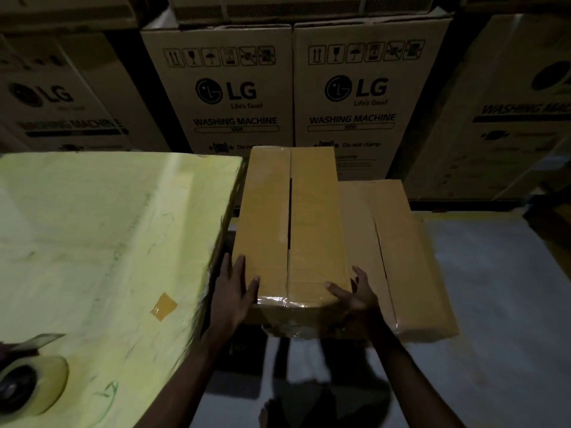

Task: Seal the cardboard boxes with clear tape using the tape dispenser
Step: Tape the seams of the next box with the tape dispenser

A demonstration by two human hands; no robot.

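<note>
A long brown cardboard box [312, 223] lies in the middle, its top seam partly covered with clear tape and wrinkled tape over its near end. My left hand [236, 291] grips its near left corner, thumb on top. My right hand [355, 293] grips the near right corner. This box rests on or against a second, lower cardboard box [411, 267] to its right, whose top seam gapes slightly. The tape dispenser [27, 381] with its roll of clear tape lies at the bottom left on the pale yellow table [102, 242], away from both hands.
A brown tape scrap [163, 306] is stuck to the yellow table. Large LG washing-machine cartons [293, 88] are stacked close behind. The grey floor [494, 304] spreads to the right and below. My foot [265, 415] shows at the bottom.
</note>
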